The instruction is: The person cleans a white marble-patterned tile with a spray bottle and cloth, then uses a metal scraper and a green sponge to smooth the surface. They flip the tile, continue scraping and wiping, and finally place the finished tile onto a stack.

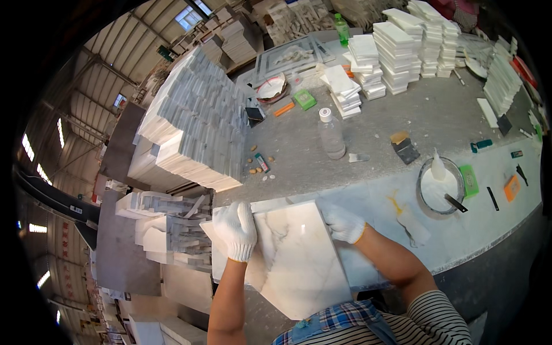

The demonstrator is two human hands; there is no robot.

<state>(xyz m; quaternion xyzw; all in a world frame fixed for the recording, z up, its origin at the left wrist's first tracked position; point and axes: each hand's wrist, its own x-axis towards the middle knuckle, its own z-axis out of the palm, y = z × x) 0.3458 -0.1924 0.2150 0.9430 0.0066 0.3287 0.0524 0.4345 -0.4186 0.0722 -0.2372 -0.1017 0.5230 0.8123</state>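
Observation:
A white marble tile (302, 253) with grey and tan veins stands tilted in front of me, its lower end near my apron. My left hand (238, 227), in a white knitted glove, is closed at its left side, thumb up. My right hand (346, 224), in the same kind of glove, grips the right edge; its fingertips are partly hidden behind the tile. Another pale slab piece (219, 244) shows beside and below my left hand. Under the tile lies the pale worktop (374, 201).
A tall stack of marble tiles (195, 123) rises at the left. A clear bottle (332, 135) stands mid-table. At the right are a bowl of white paste (440, 187), a green box (469, 180) and an orange block (512, 188). Tile stacks (397, 54) line the far side.

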